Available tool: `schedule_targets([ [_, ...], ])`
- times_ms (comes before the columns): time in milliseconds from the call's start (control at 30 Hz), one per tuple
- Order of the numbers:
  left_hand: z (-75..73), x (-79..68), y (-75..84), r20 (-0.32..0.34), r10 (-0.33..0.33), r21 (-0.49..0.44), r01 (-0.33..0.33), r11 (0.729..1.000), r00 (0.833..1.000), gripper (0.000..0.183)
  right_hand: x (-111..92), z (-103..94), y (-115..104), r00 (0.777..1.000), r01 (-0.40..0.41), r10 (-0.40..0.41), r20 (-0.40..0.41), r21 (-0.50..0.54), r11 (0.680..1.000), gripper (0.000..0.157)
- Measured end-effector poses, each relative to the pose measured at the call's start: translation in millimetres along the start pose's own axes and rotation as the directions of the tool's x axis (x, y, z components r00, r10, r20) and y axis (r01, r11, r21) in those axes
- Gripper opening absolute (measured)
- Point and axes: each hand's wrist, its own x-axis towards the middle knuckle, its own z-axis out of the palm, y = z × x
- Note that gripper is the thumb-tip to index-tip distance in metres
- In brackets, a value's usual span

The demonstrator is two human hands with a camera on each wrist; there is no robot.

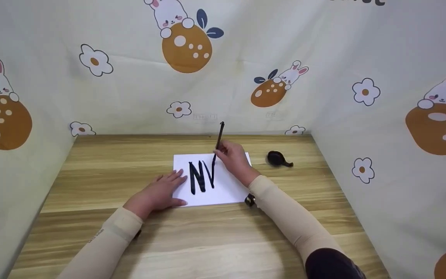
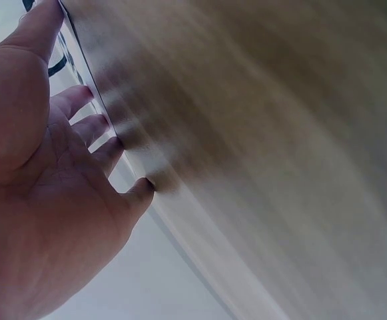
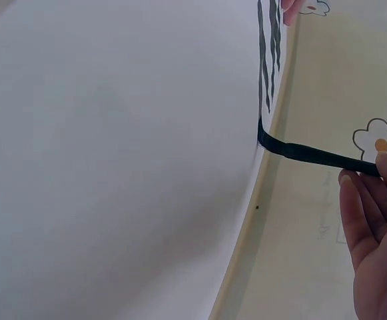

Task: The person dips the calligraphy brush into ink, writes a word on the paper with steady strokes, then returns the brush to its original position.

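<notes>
A white sheet of paper (image 1: 229, 192) lies on the table, bearing thick black strokes (image 1: 198, 178) that form an N and a V-like shape. My right hand (image 1: 235, 158) pinches a slim black brush (image 1: 220, 135) between thumb and fingers. In the right wrist view the bent, dark tip of the brush (image 3: 300, 153) meets the top end of the rightmost stroke. My left hand (image 1: 163, 192) rests with spread fingers on the paper's left edge. The left wrist view shows that palm from below, its fingertips (image 2: 140, 190) along the sheet's edge.
A small black dish with a short handle (image 1: 276, 158) sits right of the paper. The wood-grain table (image 1: 126, 155) is enclosed at the back and sides by pale cloth (image 1: 130, 89) printed with rabbits, orange fruit and flowers.
</notes>
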Motion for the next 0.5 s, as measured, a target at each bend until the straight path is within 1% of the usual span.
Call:
schedule_targets([
  [200, -1.7, -2.1, 2.2, -0.012, 0.017, 0.004, -0.017, 1.0, 1.0, 0.093, 2.1, 1.0, 3.7, 1.0, -0.012, 0.012, 0.001, 0.044, 0.999, 0.006],
  [500, -1.4, -1.7, 2.8, -0.008, 0.01, 0.006, -0.01, 1.0, 1.0, 0.093, 3.9, 1.4, 4.9, 1.0, -0.021, 0.021, -0.022, 0.017, 1.0, 0.006],
])
